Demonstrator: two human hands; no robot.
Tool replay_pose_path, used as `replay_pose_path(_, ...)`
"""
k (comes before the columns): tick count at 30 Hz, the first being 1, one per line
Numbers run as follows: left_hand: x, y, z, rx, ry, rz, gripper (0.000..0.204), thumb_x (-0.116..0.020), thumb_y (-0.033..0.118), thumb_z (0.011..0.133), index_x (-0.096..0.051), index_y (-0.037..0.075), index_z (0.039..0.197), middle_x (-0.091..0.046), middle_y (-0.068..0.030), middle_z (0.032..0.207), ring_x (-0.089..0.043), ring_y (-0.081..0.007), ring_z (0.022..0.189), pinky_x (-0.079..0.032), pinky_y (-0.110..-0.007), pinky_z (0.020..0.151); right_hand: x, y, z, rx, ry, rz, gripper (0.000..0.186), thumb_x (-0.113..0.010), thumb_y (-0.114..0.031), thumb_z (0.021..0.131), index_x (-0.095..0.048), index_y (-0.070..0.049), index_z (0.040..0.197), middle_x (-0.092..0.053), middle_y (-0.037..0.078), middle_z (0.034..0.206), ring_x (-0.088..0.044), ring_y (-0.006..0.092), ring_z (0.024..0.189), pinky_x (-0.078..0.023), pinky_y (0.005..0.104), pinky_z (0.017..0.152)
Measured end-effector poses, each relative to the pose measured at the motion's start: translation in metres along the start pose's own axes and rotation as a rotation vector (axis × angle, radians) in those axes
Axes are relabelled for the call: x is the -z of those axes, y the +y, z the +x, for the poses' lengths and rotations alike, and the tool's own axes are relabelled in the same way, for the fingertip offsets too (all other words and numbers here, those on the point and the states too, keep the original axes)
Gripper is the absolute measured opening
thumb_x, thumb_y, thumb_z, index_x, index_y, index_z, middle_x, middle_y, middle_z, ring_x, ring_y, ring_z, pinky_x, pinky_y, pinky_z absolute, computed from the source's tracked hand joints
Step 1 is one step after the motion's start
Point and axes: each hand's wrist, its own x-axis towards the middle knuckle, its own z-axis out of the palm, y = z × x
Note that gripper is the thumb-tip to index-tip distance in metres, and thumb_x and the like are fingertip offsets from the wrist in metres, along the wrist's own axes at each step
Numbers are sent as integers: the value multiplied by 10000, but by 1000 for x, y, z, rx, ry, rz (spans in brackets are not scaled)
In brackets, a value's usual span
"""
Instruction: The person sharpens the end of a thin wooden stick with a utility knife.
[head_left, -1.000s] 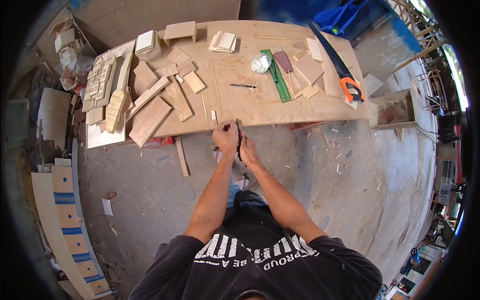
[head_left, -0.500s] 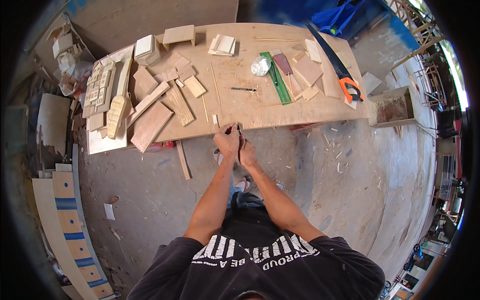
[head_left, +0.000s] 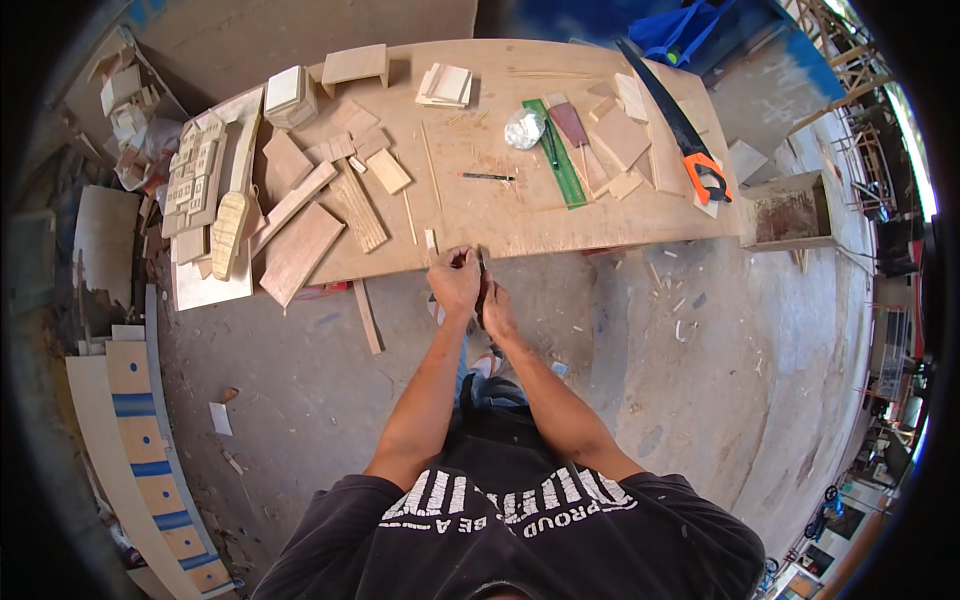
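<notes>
Close together at the near edge of the workbench, my two hands work in front of my body. My left hand is closed in a pinch, thumb against forefinger; whatever small thing it holds is hidden. The fingers of my right hand wrap round a slim dark tool, whose narrow tip points up at the bench edge. Its kind cannot be made out. Just beyond my left hand stands a small pale wood block.
Wood boards and offcuts crowd the bench's left. A pencil lies mid-bench, with a green ruler and a clear plastic bundle to its right. A handsaw with orange handle rests far right. Shavings litter the concrete floor.
My right hand has turned slightly and shows more of the slim tool. My left hand keeps its pinch in nearly the same place. The view has shifted a little.
</notes>
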Motion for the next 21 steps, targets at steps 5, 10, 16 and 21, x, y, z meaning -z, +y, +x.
replay_pose_path(5, -4, -2, 2, -15, -1, 59, 166, -741, 124, 799, -765, -7, 898, -727, -109, 731, -673, -147, 660, -537, -307, 660, -2, 5, 5, -32, -41, -29, 634, -259, -480, 1062, -636, 23, 1143, -655, 329, 1034, -611, 490, 1043, -456, 509, 895)
replay_pose_path(10, -3, 1, 1, -14, 20, 77, 172, -741, 143, 806, -764, -2, 896, -731, -124, 749, -689, -176, 673, -539, -319, 666, 2, -11, -2, -84, -70, -32, 651, -269, -506, 1053, -633, 26, 1142, -646, 344, 1055, -588, 514, 1075, -452, 532, 910)
replay_pose_path(16, -3, -2, 4, -64, 8, 117, 157, -724, 122, 809, -762, 1, 901, -734, -140, 772, -695, -180, 691, -538, -323, 671, -2, -14, -3, 32, 46, -132, 658, -276, -492, 1054, -655, 46, 1079, -640, 371, 1016, -595, 537, 1039, -463, 553, 891)
replay_pose_path(21, -2, 3, 9, 1, -68, 115, 160, -698, 115, 811, -751, -13, 891, -710, -131, 699, -675, -163, 635, -527, -329, 615, 0, -11, 3, 92, 37, -193, 663, -290, -483, 1055, -667, 60, 1015, -637, 384, 988, -605, 551, 998, -473, 566, 858)
